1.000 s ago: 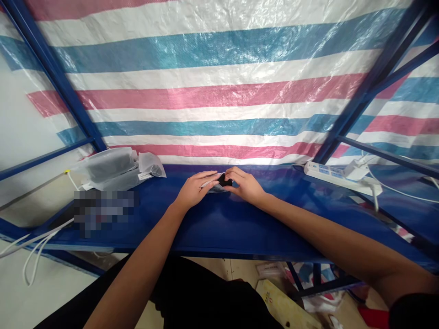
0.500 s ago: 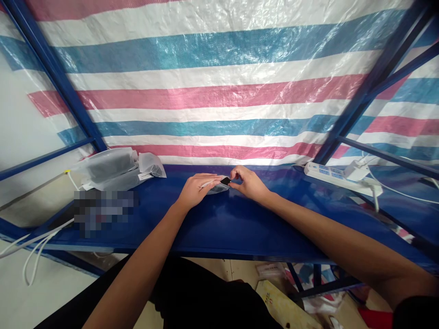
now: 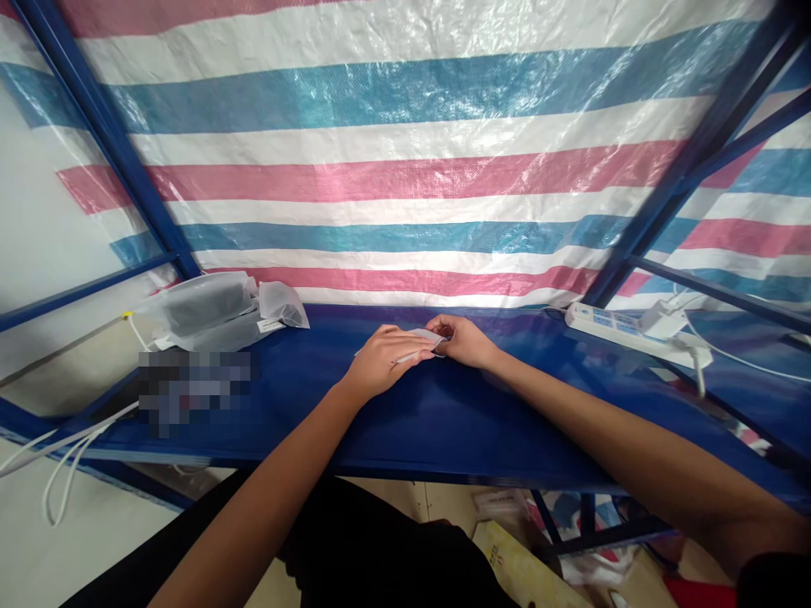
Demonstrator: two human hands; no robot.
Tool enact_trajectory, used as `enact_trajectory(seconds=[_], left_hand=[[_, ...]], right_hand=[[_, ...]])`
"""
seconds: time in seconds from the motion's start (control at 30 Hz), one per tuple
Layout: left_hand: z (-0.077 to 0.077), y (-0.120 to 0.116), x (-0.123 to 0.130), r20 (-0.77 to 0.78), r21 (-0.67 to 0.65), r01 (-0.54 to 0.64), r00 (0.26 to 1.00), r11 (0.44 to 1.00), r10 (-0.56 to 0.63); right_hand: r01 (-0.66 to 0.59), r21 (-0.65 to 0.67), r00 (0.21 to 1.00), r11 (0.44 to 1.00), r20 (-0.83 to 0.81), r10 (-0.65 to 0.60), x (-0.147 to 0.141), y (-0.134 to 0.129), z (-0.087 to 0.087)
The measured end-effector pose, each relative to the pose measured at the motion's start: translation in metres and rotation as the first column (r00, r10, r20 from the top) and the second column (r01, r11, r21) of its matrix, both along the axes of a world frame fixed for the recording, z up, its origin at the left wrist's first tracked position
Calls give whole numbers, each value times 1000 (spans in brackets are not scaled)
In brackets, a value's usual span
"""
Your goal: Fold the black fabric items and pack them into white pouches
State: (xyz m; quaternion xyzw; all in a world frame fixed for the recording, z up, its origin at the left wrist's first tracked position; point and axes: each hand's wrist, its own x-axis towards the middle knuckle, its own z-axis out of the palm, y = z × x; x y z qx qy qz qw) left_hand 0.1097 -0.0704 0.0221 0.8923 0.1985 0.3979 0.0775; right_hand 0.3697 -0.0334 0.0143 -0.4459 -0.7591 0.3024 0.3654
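Over the blue tabletop (image 3: 431, 431), my left hand (image 3: 385, 361) is closed on a small translucent bag (image 3: 428, 335), its fingers lying across it. My right hand (image 3: 462, 339) is at the bag's right end, fingers curled and pinched close to the left fingertips. What the right fingers hold there is too small and hidden to name. Most of the bag is covered by my left hand.
Frosted plastic bags (image 3: 209, 312) lie at the back left, with a blurred patch and white cables (image 3: 69, 456) in front. At the right is a white power strip (image 3: 634, 333) with plugs. Blue frame posts and a striped sheet (image 3: 405, 186) stand behind.
My left hand has shifted right and now covers more of the bag. The black item that showed at the bag's opening is no longer visible. My right fingers have curled in closer.
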Motion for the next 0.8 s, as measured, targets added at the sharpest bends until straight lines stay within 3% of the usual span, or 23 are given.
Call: enact_trajectory(seconds=[0.17,0.33,0.53,0.67,0.8], left_hand=[[1,8,-9,123,-32,-8,992,999,12],[-2,10,-10,135,-52,-1,991,999,8],[-9,7,-3,60,-82,-3,998,997,8],[-4,7,-1,140,-121,10,990,993,7],[2,15,-10,282,-137,-75,953,988,112]], right_hand=[[-119,-117,983,986,-156,100,-3,-6,9],[-140,-203,966,969,-244,89,-5,-6,8],[30,-94,982,995,-182,-47,-7,4,-8],[136,-19,983,990,-122,-138,-7,2,-6],[57,44,973,997,-227,-45,-9,-6,1]])
